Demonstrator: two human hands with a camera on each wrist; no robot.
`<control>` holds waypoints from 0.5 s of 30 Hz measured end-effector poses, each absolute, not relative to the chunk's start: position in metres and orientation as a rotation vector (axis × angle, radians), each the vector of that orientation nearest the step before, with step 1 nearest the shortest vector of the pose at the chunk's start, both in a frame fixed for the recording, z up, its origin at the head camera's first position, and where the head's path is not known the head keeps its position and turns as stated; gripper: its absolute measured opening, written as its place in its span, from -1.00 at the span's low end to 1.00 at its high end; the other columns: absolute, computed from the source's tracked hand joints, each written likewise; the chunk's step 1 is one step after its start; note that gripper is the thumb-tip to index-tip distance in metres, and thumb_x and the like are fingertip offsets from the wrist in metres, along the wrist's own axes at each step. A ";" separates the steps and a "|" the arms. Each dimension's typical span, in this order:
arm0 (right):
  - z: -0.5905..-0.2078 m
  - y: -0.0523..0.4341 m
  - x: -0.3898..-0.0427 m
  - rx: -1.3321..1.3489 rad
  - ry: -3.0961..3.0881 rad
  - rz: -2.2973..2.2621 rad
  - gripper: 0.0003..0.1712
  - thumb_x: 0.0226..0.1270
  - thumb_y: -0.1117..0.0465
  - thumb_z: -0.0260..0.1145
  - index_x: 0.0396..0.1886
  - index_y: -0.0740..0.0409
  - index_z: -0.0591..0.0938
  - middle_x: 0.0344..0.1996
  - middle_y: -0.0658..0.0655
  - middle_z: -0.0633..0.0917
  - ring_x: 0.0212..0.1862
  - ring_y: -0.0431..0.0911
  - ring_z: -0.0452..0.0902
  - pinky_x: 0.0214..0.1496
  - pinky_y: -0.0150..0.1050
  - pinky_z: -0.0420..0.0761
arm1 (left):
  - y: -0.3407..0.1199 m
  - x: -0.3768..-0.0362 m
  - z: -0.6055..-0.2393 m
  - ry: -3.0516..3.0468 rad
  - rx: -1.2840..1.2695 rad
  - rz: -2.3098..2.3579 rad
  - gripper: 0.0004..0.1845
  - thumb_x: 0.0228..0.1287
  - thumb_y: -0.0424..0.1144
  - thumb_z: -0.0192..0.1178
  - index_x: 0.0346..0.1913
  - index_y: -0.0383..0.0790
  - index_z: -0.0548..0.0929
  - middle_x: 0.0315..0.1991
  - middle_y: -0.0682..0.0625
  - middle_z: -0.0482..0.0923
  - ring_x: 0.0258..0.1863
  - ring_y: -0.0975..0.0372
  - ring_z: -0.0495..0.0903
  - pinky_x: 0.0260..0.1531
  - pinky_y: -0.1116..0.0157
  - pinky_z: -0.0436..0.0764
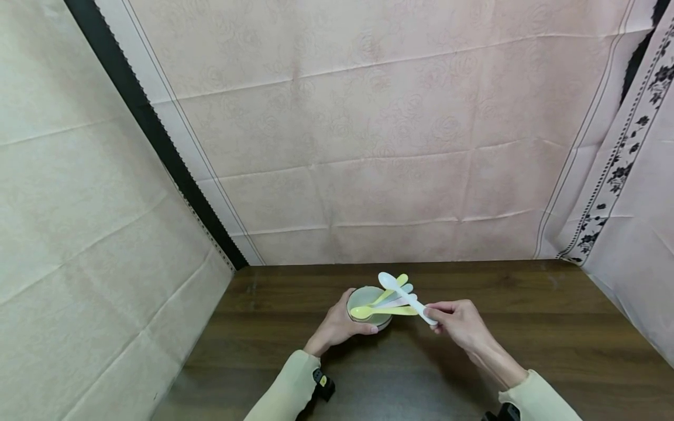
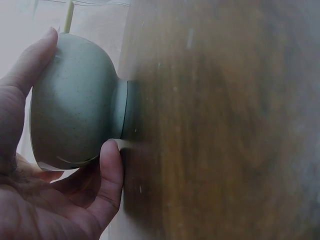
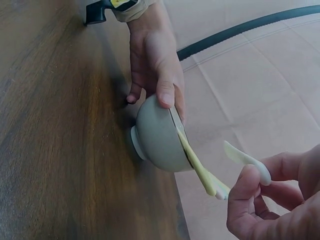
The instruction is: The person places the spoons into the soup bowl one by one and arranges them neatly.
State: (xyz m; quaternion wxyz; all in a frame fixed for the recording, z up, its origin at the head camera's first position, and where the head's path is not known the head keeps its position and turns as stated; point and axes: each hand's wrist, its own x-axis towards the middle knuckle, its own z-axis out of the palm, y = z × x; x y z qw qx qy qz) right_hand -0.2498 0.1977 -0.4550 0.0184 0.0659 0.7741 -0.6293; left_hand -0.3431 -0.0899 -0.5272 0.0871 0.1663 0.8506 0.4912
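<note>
A pale green bowl (image 2: 75, 100) stands upright on the wooden table, and my left hand (image 1: 339, 321) grips it around the side, thumb near the rim. Several plastic spoons lean in the bowl with handles sticking out to the right: a yellow spoon (image 1: 379, 311) in front, with another yellow one, a bluish one and a pinkish one behind. Between thumb and fingers my right hand (image 1: 459, 323) pinches a white spoon (image 1: 402, 294) by its handle end. Its scoop points up and left, overlapping the other spoons in the head view. In the right wrist view the white spoon (image 3: 247, 160) shows apart from the bowl.
The dark brown wooden table (image 1: 400, 380) reaches back to a hanging pale cloth (image 1: 368, 146). More cloth hangs at the left (image 1: 95, 234) and right sides. A black strap device (image 1: 323, 384) sits on the left wrist.
</note>
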 end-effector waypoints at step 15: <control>-0.455 0.186 -0.257 0.131 2.446 -1.846 -0.70 0.49 0.34 0.43 0.03 0.54 0.79 -0.47 0.03 0.76 -0.48 -0.24 0.57 -0.39 -0.40 0.60 | -0.091 -0.344 -0.527 2.524 0.518 1.477 0.07 0.01 0.03 0.74 0.57 -0.01 0.37 0.35 -0.02 0.63 0.26 0.10 0.60 0.30 -0.06 0.55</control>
